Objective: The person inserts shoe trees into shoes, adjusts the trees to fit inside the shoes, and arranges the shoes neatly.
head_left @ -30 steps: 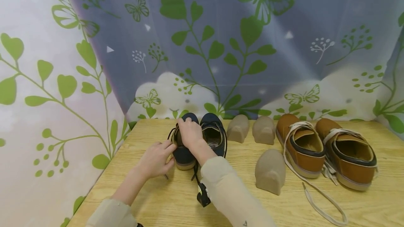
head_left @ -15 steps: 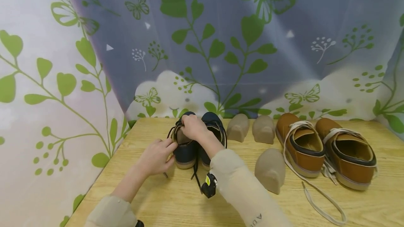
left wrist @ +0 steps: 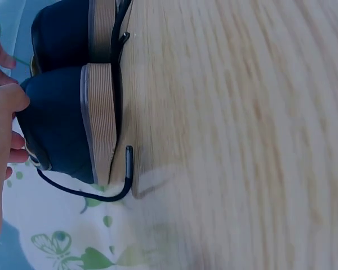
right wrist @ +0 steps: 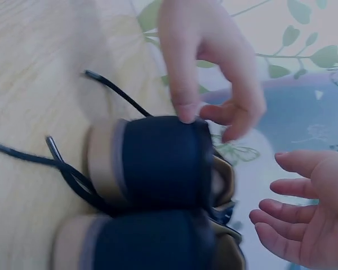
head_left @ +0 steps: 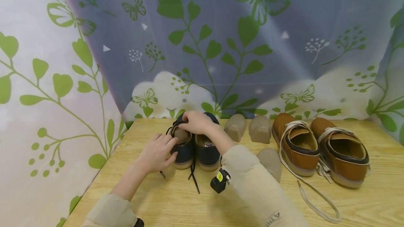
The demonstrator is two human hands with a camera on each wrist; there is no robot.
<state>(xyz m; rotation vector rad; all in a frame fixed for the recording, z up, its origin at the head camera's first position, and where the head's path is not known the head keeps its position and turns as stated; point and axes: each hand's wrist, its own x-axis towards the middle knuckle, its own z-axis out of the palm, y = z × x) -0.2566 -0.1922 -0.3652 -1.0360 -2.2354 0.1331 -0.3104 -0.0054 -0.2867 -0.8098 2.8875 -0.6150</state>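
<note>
Two navy lace-up shoes stand side by side, heels toward me, in the head view. At the left navy shoe (head_left: 183, 154) my left hand (head_left: 159, 152) holds the collar, its thumb on the heel in the right wrist view and its fingers along the side. A beige shoe insert (head_left: 181, 135) shows inside that shoe's opening. Above the shoes is my right hand (head_left: 199, 123); the right wrist view has its fingers (right wrist: 284, 216) spread and bent loosely, holding nothing. The right navy shoe (head_left: 208, 156) is partly covered by that hand and forearm.
Two beige inserts (head_left: 235, 128) stand at the back. A third insert (head_left: 270, 162) is partly behind my right sleeve. Two brown shoes (head_left: 300, 153) stand at the right, a pale lace (head_left: 318, 204) trailing forward. Dark laces (head_left: 194, 176) hang between the navy shoes. Patterned cloth (head_left: 202, 45) backs the wooden table.
My right hand has drawn out of the left navy shoe and shifted right, uncovering the insert inside. My left hand stays at that shoe's heel and side.
</note>
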